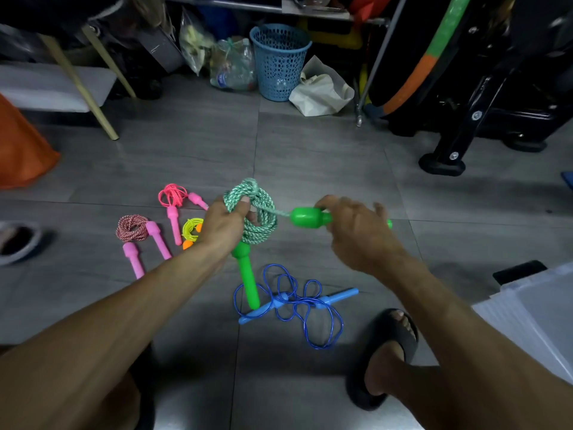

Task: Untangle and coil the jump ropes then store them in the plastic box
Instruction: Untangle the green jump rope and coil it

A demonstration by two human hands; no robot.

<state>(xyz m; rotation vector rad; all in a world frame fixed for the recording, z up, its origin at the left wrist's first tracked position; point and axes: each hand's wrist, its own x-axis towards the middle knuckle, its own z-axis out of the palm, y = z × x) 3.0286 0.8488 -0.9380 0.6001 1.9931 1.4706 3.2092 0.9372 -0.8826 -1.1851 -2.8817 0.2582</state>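
Your right hand (356, 231) hides most of the green handle (307, 217) it pinches. Your left hand (226, 225) grips the coiled green-and-white rope (263, 212) above the floor (310, 150); its other handle (248, 274) hangs down.

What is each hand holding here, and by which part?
Left hand grips the coiled green rope around its bundled loops. Right hand pinches one green handle near its rope end. The other handle hangs free.
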